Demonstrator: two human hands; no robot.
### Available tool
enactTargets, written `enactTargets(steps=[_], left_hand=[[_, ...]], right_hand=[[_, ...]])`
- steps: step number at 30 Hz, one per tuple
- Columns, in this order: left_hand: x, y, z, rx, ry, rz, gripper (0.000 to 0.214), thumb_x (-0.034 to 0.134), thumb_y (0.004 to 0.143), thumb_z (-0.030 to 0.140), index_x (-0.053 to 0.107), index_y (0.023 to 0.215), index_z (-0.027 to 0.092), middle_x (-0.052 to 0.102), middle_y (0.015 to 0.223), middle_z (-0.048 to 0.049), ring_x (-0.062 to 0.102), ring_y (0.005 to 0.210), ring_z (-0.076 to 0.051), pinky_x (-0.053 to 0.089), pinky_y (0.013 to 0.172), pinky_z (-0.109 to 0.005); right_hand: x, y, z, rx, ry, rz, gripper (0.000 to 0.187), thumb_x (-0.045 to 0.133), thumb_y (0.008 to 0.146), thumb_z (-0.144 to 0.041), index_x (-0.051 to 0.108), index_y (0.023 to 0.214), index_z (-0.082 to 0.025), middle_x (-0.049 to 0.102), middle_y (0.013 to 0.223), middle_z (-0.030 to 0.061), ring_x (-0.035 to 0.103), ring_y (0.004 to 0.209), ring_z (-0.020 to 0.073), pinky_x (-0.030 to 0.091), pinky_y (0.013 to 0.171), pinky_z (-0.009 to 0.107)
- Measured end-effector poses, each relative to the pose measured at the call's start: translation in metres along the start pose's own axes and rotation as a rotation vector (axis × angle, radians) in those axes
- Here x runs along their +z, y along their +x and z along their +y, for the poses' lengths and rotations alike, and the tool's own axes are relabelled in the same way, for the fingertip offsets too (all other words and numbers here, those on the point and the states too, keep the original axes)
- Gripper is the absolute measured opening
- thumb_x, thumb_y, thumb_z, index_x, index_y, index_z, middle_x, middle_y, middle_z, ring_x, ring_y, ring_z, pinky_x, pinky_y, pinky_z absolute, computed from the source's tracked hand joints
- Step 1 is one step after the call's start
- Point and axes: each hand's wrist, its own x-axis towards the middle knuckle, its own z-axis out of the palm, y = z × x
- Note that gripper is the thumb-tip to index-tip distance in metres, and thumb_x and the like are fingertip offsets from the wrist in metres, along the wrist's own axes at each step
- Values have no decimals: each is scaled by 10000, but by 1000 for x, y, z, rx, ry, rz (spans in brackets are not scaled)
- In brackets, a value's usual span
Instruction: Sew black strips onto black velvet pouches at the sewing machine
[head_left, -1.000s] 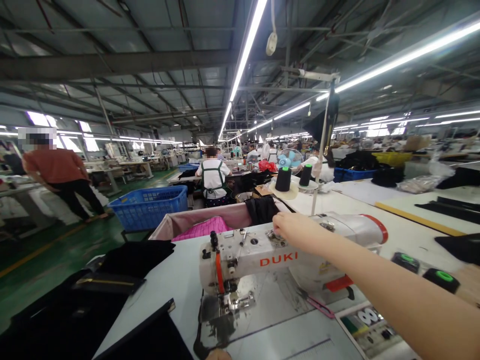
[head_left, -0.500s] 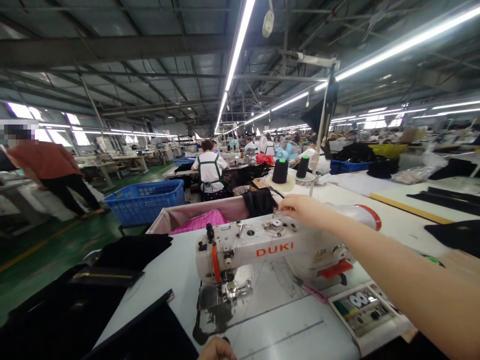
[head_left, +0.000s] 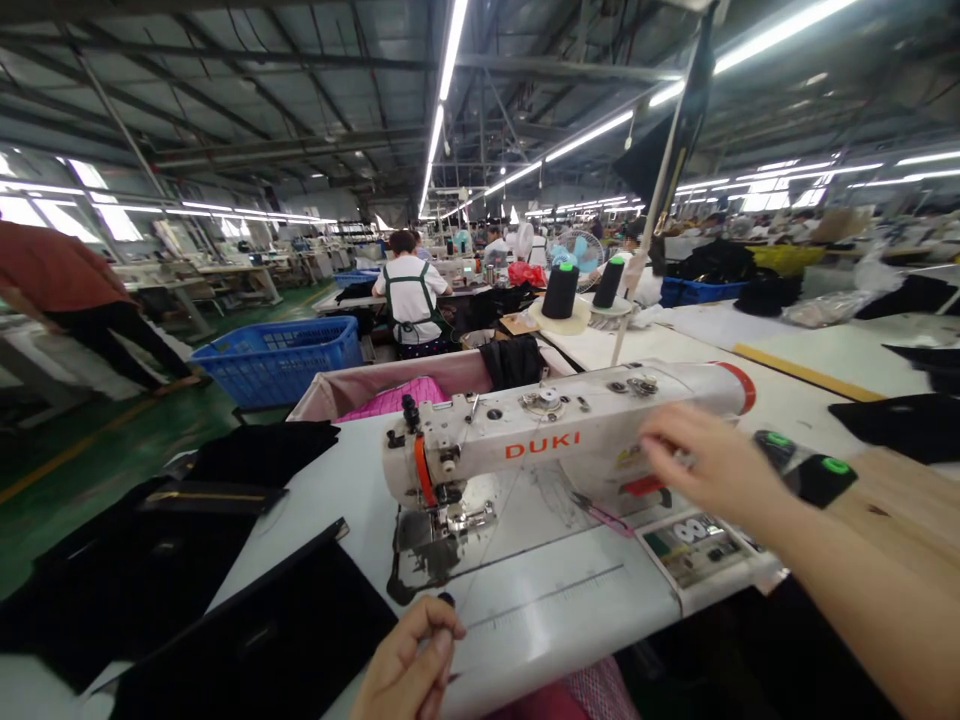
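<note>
A white sewing machine [head_left: 540, 430] marked DUKI stands on the pale table. My left hand [head_left: 411, 655] is closed at the table's front edge, thumb and fingers pinched on a small dark round piece [head_left: 447, 600], mostly hidden. A thin thread runs from near those fingers up toward the machine. My right hand [head_left: 694, 460], smeared by motion, is in front of the machine's right end, above the control panel [head_left: 694, 548]. Its fingers are bent, and whether they hold anything does not show. Pink-handled scissors [head_left: 604, 513] lie under the machine arm.
Black fabric pieces [head_left: 255, 620] lie on the left. Behind the machine is a pink-lined bin [head_left: 322, 392], beside a blue basket [head_left: 281, 360]. Thread cones [head_left: 560, 290] stand at the back; more cones [head_left: 821, 480] lie right. A co-worker [head_left: 411, 290] sits ahead; another person [head_left: 67, 270] is far left.
My right hand has moved from the machine's top down and right to its front. My left hand has come further into view, showing the dark piece. The camera view has shifted.
</note>
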Motion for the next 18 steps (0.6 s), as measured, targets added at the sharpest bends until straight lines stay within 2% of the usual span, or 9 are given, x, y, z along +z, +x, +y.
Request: enactTargets(steps=[2, 4, 7, 10, 13, 16, 18], left_hand=[[0, -2, 1, 2, 12, 5, 534, 617, 770, 681, 559, 906, 167, 396, 586, 64, 206, 414, -14, 87, 418, -164], [1, -4, 4, 7, 22, -4, 543, 621, 767, 680, 562, 901, 158, 407, 579, 63, 214, 406, -10, 87, 421, -170], [2, -6, 9, 26, 24, -7, 555, 627, 759, 685, 560, 886, 149, 383, 556, 72, 210, 408, -11, 100, 425, -180], [3, -7, 11, 42, 29, 8, 546, 628, 761, 680, 557, 889, 153, 371, 555, 74, 203, 416, -18, 97, 433, -189], [5, -8, 12, 41, 33, -3, 549, 625, 759, 685, 552, 889, 157, 366, 550, 76, 195, 416, -20, 80, 440, -194], [5, -9, 15, 56, 49, -9, 568, 609, 760, 702, 550, 890, 153, 396, 564, 69, 208, 411, -16, 86, 434, -194], [4, -13, 21, 64, 55, -17, 566, 602, 769, 699, 550, 899, 151, 395, 562, 70, 211, 413, -18, 100, 431, -192]], right_hand=[[51, -21, -27, -64, 8, -132, 157, 531, 898, -298, 653, 824, -231, 666, 840, 41, 626, 769, 190, 477, 726, 293], [95, -37, -41, -66, -21, -190, 147, 530, 883, -205, 662, 818, -207, 663, 800, 62, 632, 782, 214, 476, 711, 307], [135, -51, -43, -47, -79, -214, 225, 482, 843, -50, 666, 898, -169, 666, 833, 102, 628, 823, 242, 462, 719, 326], [150, -56, -38, -24, -129, -205, 262, 465, 812, -1, 656, 912, -148, 655, 882, 129, 615, 847, 259, 446, 726, 337], [154, -56, -34, -31, -147, -184, 207, 477, 814, -20, 642, 798, -145, 638, 848, 138, 602, 846, 266, 433, 766, 354], [152, -56, -33, -41, -136, -139, 197, 480, 819, -38, 612, 732, -155, 618, 764, 122, 596, 818, 265, 428, 754, 356], [144, -56, -34, -46, -113, -92, 184, 466, 852, -77, 609, 774, -162, 616, 768, 103, 596, 799, 251, 432, 728, 345]])
